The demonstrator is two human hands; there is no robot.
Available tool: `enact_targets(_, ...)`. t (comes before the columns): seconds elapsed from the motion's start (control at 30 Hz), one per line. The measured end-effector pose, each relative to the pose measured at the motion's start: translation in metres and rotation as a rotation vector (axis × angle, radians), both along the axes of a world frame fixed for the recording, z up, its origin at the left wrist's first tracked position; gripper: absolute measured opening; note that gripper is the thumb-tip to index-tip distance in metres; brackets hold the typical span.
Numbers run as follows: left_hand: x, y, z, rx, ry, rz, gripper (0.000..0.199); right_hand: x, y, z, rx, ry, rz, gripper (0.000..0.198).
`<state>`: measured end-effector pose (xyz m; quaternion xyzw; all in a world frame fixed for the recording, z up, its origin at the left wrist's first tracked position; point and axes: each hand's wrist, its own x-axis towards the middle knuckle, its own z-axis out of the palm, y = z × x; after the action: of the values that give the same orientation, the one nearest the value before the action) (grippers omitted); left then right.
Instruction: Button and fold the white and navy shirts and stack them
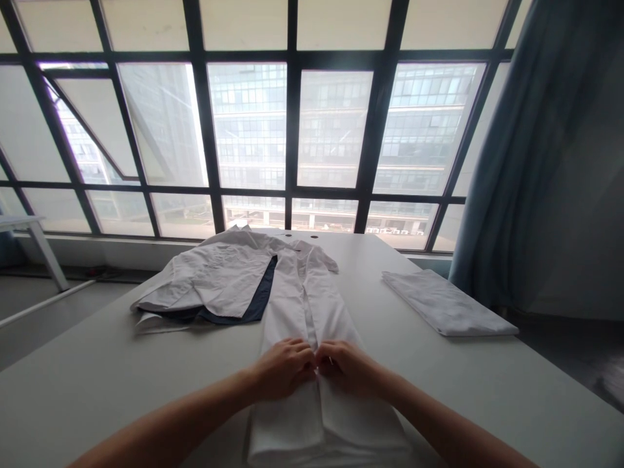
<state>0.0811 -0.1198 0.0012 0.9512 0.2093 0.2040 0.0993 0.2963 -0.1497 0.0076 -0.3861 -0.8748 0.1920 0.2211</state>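
A long white shirt [287, 305] lies lengthwise in front of me, with its two sides folded inward so that their edges nearly meet along the middle. My left hand [287, 367] rests on the left folded panel, its fingers closed in a pinch on the edge at the centre line. Just beside it, my right hand [348, 365] pinches the edge of the right panel. The fingertips of both hands almost touch. The lower end of the shirt spreads toward me beneath my wrists.
Left of the shirt lie loosely stacked white garments [209, 279] with a dark navy piece [263, 292] showing beneath. A flat folded white cloth [446, 302] sits near the right edge of the white table [380, 305]. Behind are windows and a blue-grey curtain [507, 156].
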Motion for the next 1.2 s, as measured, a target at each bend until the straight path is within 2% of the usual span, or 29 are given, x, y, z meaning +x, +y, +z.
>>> enact_targets(0.07,-0.005,0.004,0.007,-0.017,-0.022,0.031,0.021,0.001,0.0,0.002,0.016,-0.032,-0.033,0.016)
enact_targets(0.1,-0.009,0.007,0.01,-0.014,-0.035,0.079,0.024,0.003,0.001,0.003,0.047,-0.039,-0.072,0.023)
enact_targets(0.17,-0.018,0.016,0.01,0.005,-0.012,0.16,0.037,0.007,0.004,0.004,0.115,-0.079,-0.151,0.052)
enact_targets(0.23,-0.025,0.026,0.003,0.007,0.084,0.163,0.051,0.011,0.008,0.002,0.116,-0.164,-0.18,0.08)
enact_targets(0.33,-0.031,0.035,-0.013,-0.018,0.224,0.116,0.06,0.014,0.012,-0.003,0.019,-0.289,-0.138,0.093)
enact_targets(0.47,-0.028,0.028,-0.014,-0.052,0.315,0.101,0.069,0.01,0.007,-0.003,-0.034,-0.363,-0.109,0.094)
enact_targets(0.6,-0.03,0.012,0.006,-0.093,0.349,0.04,0.082,0.006,-0.008,0.009,0.001,-0.359,-0.095,0.097)
enact_targets(0.63,-0.031,0.01,0.012,-0.11,0.331,-0.005,0.08,0.005,-0.012,0.013,0.017,-0.339,-0.077,0.095)
enact_targets(0.7,-0.034,0.013,0.019,-0.16,0.255,-0.085,0.06,0.004,-0.016,0.019,0.023,-0.279,-0.04,0.075)
enact_targets(0.77,-0.037,0.021,0.019,-0.169,0.142,-0.064,0.041,0.004,-0.015,0.02,0.022,-0.205,-0.05,0.05)
enact_targets(0.8,-0.038,0.027,0.015,-0.143,0.102,-0.023,0.04,0.005,-0.012,0.018,0.041,-0.177,-0.067,0.043)
enact_targets(0.83,-0.038,0.033,0.01,-0.104,0.086,0.024,0.042,0.006,-0.009,0.014,0.075,-0.162,-0.084,0.042)
enact_targets(0.9,-0.038,0.043,-0.003,-0.038,0.136,0.091,0.052,0.008,-0.001,0.006,0.142,-0.174,-0.096,0.052)
enact_targets(1.0,-0.038,0.046,-0.017,-0.021,0.25,0.143,0.058,0.012,0.004,-0.001,0.125,-0.255,-0.066,0.066)
enact_targets(1.1,-0.036,0.043,-0.012,0.004,0.279,0.123,0.057,0.012,0.002,0.005,0.104,-0.268,-0.027,0.066)
enact_targets(1.2,-0.028,0.052,0.007,0.007,0.252,0.079,0.04,0.005,-0.003,0.013,0.126,-0.254,-0.045,0.05)
